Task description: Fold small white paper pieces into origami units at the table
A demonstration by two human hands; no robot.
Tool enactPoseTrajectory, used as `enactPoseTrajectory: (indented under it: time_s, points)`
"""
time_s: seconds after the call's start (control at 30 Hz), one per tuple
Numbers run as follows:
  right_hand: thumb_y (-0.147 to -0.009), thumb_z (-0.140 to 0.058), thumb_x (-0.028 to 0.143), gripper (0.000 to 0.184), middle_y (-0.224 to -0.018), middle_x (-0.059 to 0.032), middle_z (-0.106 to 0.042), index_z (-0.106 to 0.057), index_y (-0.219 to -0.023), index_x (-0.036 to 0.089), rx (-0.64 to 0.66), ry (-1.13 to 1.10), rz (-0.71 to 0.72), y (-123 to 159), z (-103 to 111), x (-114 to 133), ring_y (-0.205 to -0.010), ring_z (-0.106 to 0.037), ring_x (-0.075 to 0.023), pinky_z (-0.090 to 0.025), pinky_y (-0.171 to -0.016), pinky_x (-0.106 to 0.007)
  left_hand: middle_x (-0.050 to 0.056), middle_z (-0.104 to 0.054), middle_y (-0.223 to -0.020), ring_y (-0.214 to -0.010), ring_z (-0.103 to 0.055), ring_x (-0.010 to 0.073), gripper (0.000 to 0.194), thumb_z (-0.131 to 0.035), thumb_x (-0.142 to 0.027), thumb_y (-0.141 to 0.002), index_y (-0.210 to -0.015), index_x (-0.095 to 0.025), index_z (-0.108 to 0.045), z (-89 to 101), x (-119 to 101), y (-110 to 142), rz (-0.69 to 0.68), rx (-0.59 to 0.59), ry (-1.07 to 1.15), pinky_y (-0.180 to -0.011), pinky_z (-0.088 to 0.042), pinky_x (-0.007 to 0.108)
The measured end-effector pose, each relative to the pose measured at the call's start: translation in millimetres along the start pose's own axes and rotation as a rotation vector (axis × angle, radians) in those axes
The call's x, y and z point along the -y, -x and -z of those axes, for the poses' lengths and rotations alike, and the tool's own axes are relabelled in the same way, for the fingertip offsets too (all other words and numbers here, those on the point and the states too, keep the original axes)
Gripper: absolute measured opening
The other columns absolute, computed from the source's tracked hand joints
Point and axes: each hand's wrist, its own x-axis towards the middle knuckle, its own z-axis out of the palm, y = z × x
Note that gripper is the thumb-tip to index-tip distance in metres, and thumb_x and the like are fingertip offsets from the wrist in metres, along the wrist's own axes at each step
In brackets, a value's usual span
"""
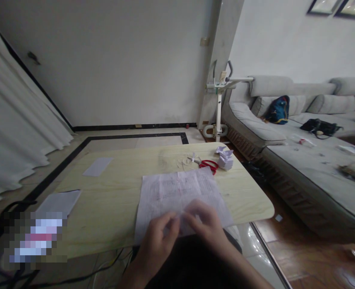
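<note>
My left hand [162, 233] and my right hand [204, 220] meet over the near edge of a large creased printed sheet of paper [177, 186]. Thumb and fingers of each hand are pinched together, close to the other hand's fingertips. Something small and pale seems to lie between them, too blurred to name. Beyond the sheet's far right corner are red-handled scissors [207, 164], with thin pale string [183, 162] by their blades. A folded white paper shape [225, 159] stands to the right of the scissors.
On the table [105, 212], a small white sheet [98, 166] and a stack of paper [58, 202] lie at the left. A pixelated patch covers the near left corner. A grey sofa [310, 168] and a white exercise machine [219, 100] stand beyond the table's right side.
</note>
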Motion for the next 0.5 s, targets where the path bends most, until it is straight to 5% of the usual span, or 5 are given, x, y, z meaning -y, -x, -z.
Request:
enactPoseTrajectory:
  time_s: [0.17, 0.5]
  points:
    - [-0.086, -0.061, 0.028, 0.018, -0.068, -0.0004, -0.060, -0.064, -0.071, 0.018, 0.010, -0.039, -0.039, 1.5, 0.2, 4.2, -0.066, -0.054, -0.0162, -0.043, -0.064, -0.029, 0.002, -0.071, -0.065, -0.062, -0.068, 0.0177, 0.025, -0.051, -0.031, -0.091, -0.076, -0.019, -0.066, 0.3, -1.5, -2.2, 0.011, -0.003, -0.017, -0.059, -0.051, 0.023]
    - [-0.084, -0.070, 0.018, 0.011, -0.068, -0.0002, -0.065, -0.068, -0.073, 0.019, -0.013, 0.065, 0.228, -1.0, 3.0, 4.1, -0.065, -0.057, -0.0149, -0.045, -0.063, -0.026, 0.000, -0.074, -0.071, -0.063, -0.069, 0.0149, 0.017, -0.054, -0.019, -0.090, -0.087, -0.021, -0.071, 0.0, 4.9, 0.9, -0.213, -0.063, -0.113, -0.061, -0.052, 0.021]
